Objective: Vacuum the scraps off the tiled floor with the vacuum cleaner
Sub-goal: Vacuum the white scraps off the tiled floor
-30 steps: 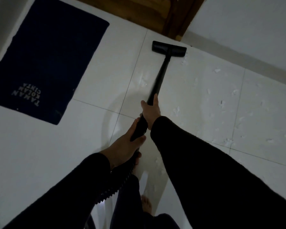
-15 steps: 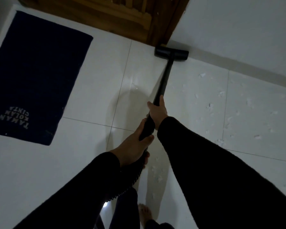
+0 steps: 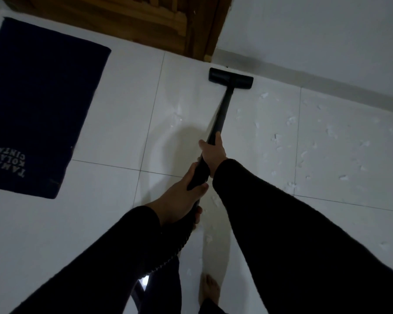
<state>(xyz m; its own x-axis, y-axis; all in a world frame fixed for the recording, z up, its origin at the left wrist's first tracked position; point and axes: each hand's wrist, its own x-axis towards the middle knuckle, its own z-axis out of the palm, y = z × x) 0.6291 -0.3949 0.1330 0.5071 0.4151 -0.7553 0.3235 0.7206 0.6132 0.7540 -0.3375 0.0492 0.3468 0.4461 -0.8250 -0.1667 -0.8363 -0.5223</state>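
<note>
Vacuum wand (image 3: 221, 114), black and slanting down to the floor, is held by 2 hands. The right hand (image 3: 213, 152) wraps it higher along the tube, thumb lying up the shaft. The left hand (image 3: 182, 196) grips the thicker handle end just behind, fingers curled under it. A ribbed black hose (image 3: 179, 241) runs back from that hand toward the person's body. Both arms wear dark sleeves (image 3: 293, 241).

At the far end the flat vacuum head (image 3: 230, 78) sits on the white tiled floor (image 3: 114, 132), near the base of the wall (image 3: 315, 41) and just beside the foot of a wooden door frame (image 3: 204, 30). Pale paper scraps (image 3: 290, 121) lie scattered over the tiles to the right of the wand, and a few more near the person's bare foot (image 3: 210, 291) at the bottom edge. A dark blue mat (image 3: 41, 105) with pale lettering lies well apart to the left.
</note>
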